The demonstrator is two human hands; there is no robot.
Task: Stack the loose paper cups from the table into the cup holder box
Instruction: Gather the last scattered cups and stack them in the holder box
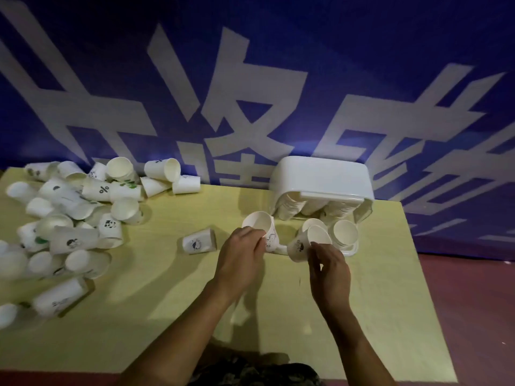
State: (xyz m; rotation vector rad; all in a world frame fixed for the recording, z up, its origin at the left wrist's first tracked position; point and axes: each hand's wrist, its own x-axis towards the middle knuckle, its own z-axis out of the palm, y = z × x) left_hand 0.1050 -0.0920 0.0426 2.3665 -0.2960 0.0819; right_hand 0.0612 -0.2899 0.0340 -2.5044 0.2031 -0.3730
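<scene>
We see the yellow table (pixel 376 274), then the white cup holder box (pixel 320 176) just beyond both grips. Our left hand (pixel 241 254) grips one paper cup (pixel 260 222); our right hand (pixel 328 271) holds a tilted cup (pixel 306 243). Loose cups (pixel 69 218) lie far left.

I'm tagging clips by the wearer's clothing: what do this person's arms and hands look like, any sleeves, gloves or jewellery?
Both forearms are bare as far as the view reaches: no sleeves show. The left hand and right hand wear no gloves, and no rings, watch or bracelet can be seen in the dim light. At the bottom edge, a dark patterned garment shows between the arms.
</scene>
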